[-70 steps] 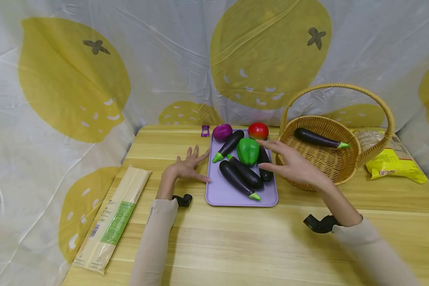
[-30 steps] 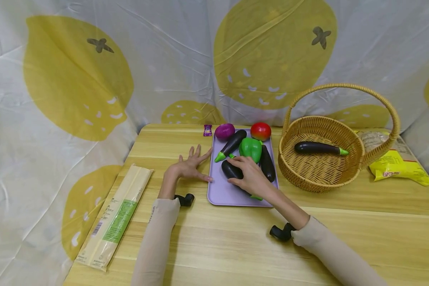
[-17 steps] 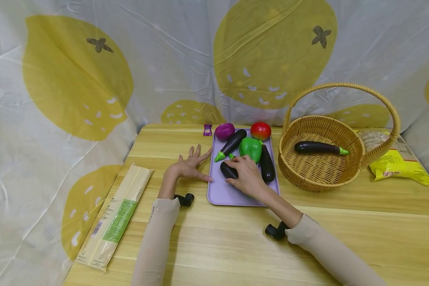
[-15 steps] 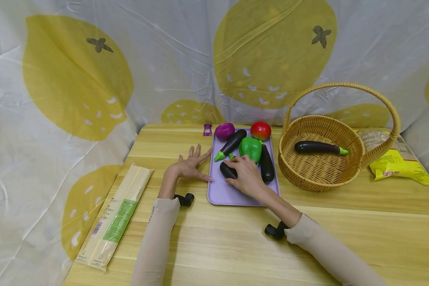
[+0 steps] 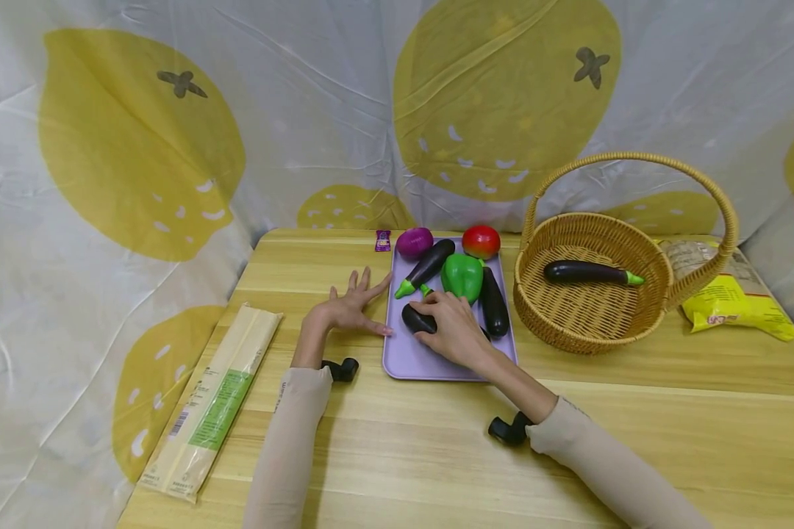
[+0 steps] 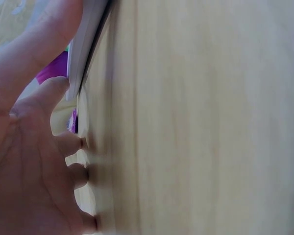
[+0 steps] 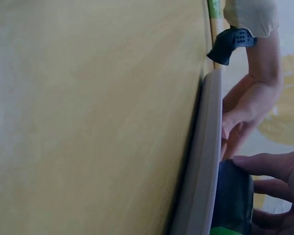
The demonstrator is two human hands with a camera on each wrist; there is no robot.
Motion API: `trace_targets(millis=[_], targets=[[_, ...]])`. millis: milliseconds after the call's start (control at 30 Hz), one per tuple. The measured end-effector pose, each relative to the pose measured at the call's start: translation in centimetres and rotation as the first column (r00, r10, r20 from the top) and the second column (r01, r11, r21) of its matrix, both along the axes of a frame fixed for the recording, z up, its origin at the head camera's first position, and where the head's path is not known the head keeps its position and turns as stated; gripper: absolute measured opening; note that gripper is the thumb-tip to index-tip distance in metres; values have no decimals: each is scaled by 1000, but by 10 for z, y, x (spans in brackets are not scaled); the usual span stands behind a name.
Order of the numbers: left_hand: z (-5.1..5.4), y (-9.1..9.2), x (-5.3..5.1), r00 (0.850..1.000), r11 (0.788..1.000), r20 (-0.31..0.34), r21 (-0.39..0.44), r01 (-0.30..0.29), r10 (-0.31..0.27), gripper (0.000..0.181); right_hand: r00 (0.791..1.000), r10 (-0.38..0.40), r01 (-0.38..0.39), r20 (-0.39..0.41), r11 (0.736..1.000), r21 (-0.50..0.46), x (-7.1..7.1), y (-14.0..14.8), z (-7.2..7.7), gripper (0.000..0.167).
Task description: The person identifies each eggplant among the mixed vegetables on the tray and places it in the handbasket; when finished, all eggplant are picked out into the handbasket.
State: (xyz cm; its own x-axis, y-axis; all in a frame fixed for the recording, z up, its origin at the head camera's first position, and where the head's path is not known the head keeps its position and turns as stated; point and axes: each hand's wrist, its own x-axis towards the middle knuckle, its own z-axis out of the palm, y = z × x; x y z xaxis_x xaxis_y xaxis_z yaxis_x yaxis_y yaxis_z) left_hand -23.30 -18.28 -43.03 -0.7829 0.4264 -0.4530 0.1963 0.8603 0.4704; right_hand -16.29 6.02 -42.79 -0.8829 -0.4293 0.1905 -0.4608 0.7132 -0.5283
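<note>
Gripping a dark eggplant (image 5: 417, 319) on a lilac tray (image 5: 403, 360), a person's right hand (image 5: 455, 328) pinches the vegetable between thumb and bent fingers. The left hand (image 5: 347, 307), fingers spread wide and holding nothing, rests fingertips on the wooden table (image 5: 384, 441) and touches the tray's left edge. A green pepper (image 5: 462, 276) sits just beyond the right hand, and another eggplant (image 5: 585, 272) lies inside a wicker basket (image 5: 559, 332).

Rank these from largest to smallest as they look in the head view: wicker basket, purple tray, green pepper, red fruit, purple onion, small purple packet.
1. Wicker basket
2. Purple tray
3. Green pepper
4. Red fruit and purple onion: too alike to rank
5. Small purple packet
</note>
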Motion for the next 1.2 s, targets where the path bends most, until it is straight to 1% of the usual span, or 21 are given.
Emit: trace_targets(millis=[167,300,467,567,733,867,1000,1033,1200], targets=[[-1,0,-1,1000,1000,-1,0,6,-6,114,1000,20,-19,17,1000,-24,1,0,1,50],[-2,0,-2,1000,1000,-5,0,15,-15,114,996,47,-39,80,995,-96,2,2,3,52],[-1,0,-1,1000,1000,-3,1,12,-12,113,973,83,-38,215,978,-205,2,6,10,53],[-1,0,-1,1000,1000,1,0,10,-10,113,959,109,-38,260,964,-264,0,9,15,52],[-2,-1,-1,1000,1000,6,5,2,-2,113,943,170,-66,285,938,-340,-5,15,22,52],[-2,-2,-1,1000,1000,2,8,-1,1,113,934,183,-70,308,936,-345,-7,23,32,53],[-2,-1,0,1000,1000,1,16,-1,1,112,933,183,-72,309,938,-340,-9,34,46,52],[-2,-1,0,1000,1000,1,17,-1,1,112,936,186,-78,299,937,-340,-9,37,49,52],[-1,-1,0,1000,1000,-3,22,4,-4,113,935,198,-82,295,929,-361,-16,56,66,51]])
